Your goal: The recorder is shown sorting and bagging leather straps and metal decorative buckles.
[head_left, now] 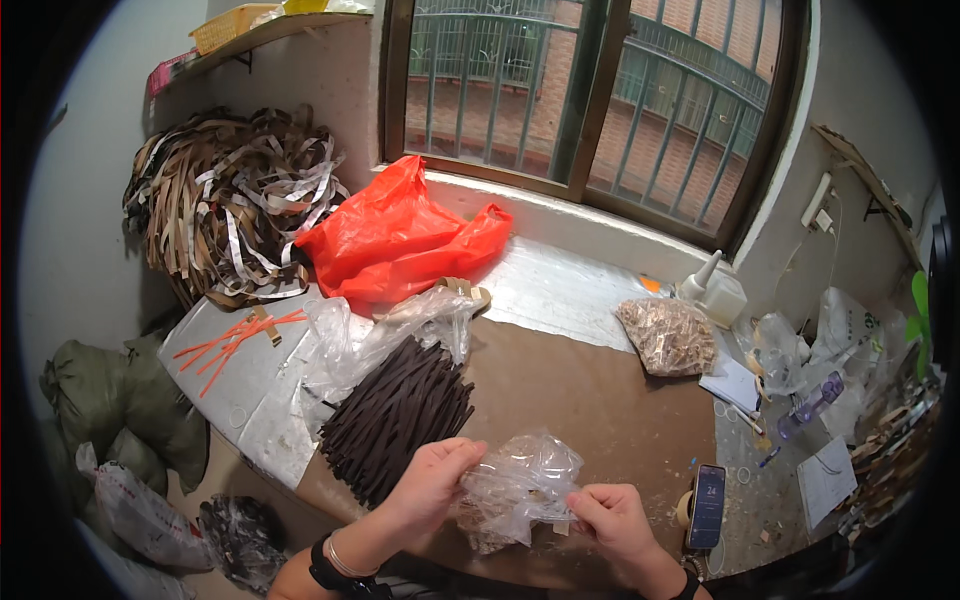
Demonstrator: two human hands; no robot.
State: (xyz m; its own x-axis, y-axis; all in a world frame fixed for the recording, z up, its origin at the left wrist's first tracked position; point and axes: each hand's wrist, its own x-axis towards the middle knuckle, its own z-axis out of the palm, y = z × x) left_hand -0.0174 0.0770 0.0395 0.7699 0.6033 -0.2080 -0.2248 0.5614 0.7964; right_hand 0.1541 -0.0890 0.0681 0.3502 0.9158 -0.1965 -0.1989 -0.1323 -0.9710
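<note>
A clear plastic bag (525, 475) is stretched between my two hands near the front edge of the table. My left hand (440, 480) pinches its left side, and my right hand (608, 515) pinches its right side. Small brownish pieces show through the lower part of the bag; their kind is too unclear to tell. Close by my left hand lies a heap of dark brown strips (395, 420), partly in another clear plastic bag (345, 350). Brown sheeting (590, 410) covers the table under my hands.
A red plastic bag (390, 240) and a big pile of straps (230, 200) stand at the back left. Orange strips (235, 345) lie left. To the right are a filled clear bag (668, 338), a white bottle (720, 295), a phone (707, 507) and a tape roll (685, 508).
</note>
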